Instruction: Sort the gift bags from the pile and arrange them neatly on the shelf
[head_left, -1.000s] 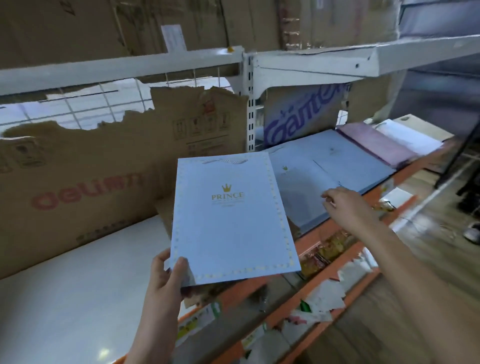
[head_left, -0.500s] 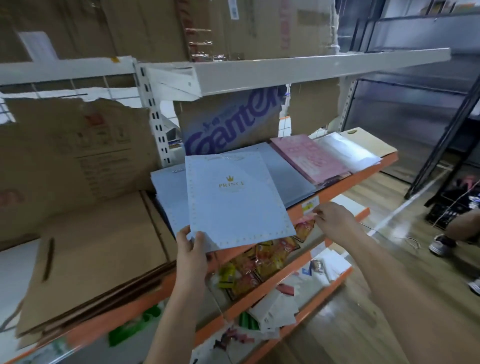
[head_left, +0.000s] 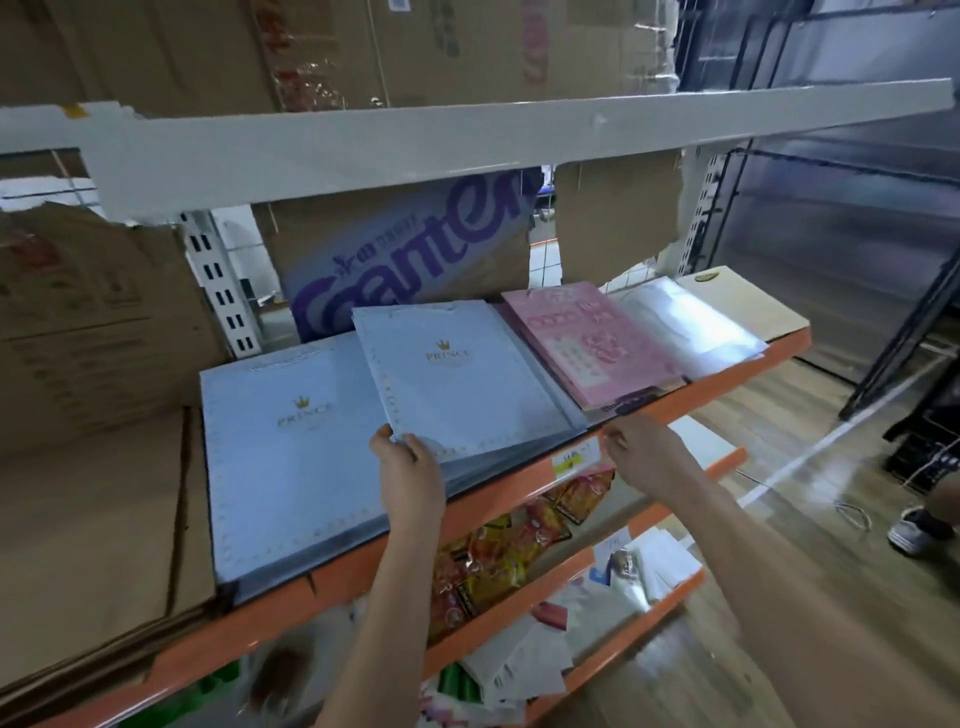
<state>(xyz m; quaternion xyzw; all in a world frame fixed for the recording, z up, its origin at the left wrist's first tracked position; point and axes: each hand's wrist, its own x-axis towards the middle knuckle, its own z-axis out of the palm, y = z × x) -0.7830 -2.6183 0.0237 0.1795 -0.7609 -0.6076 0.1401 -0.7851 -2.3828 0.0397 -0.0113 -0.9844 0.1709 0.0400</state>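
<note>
Paper-thin and light, the blue gift bag lay on the orange shelf, left hand pinching its slick, bendy near corner, right hand curled at the shelf's edge, holding nothing visible.

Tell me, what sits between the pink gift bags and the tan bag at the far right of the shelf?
A glossy clear-wrapped stack lies between the pink bags and the tan bag, seen in the head view.

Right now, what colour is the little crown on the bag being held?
Gold, on the pale blue gift bag; head view.
</note>
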